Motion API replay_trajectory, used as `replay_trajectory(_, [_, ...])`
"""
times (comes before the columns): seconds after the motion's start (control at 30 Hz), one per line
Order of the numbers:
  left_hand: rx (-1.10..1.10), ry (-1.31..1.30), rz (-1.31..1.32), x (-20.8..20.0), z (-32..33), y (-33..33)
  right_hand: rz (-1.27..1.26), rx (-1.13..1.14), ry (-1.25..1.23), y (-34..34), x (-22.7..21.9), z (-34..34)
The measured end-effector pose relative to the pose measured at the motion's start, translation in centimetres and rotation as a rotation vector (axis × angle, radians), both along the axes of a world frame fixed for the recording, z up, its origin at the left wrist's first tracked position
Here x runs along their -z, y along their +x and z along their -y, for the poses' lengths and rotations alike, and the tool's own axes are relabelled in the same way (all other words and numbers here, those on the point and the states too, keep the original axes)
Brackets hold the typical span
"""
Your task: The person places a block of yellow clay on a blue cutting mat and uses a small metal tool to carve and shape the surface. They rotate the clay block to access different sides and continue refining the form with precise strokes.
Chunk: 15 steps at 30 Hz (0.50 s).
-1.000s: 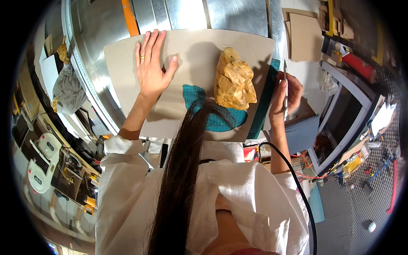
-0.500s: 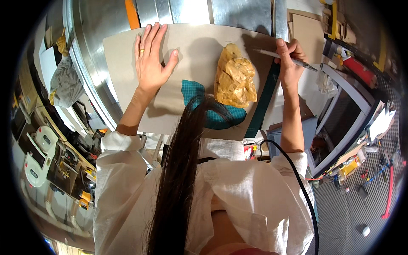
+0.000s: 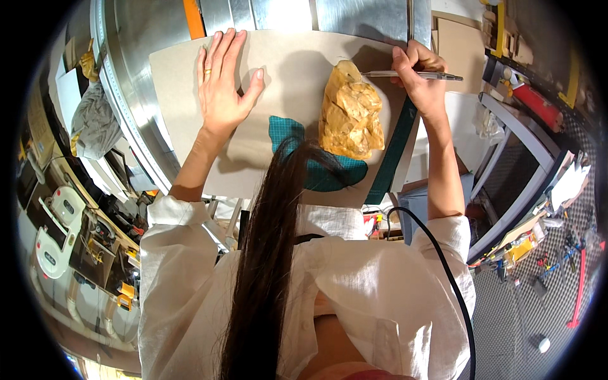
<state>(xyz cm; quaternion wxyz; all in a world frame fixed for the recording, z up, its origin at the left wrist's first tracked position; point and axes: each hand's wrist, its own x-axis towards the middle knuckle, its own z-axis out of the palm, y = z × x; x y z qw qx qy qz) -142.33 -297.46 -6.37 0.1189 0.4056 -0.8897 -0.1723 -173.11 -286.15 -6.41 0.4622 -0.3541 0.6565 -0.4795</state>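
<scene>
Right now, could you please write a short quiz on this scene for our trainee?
1. What does the right hand hold?
2. True or false: the left hand grips the crumpled amber object.
3. Which colour is the gridded patch: (a) red, (b) teal, (c) white?

Key:
1. A slim pen-like tool.
2. False; it lies palm-down on the board.
3. b.

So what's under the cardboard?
A green mat sticks out past the right edge of the cardboard and seems to show through a cut-out. Metal shows beyond the far edge. Anything else underneath is covered.
</scene>
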Motion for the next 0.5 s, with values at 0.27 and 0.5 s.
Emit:
replay_trajectory(0.27, [0.001, 0.0, -0.002, -0.04, 0.01, 0.03, -0.021, -0.012, -0.009, 0.04, -0.05, 0.09])
replay_trajectory(0.5, [0.006, -0.004, 0.012, 0.19, 0.07, 0.19, -0.023, 0.006, -0.005, 0.15, -0.21, 0.16])
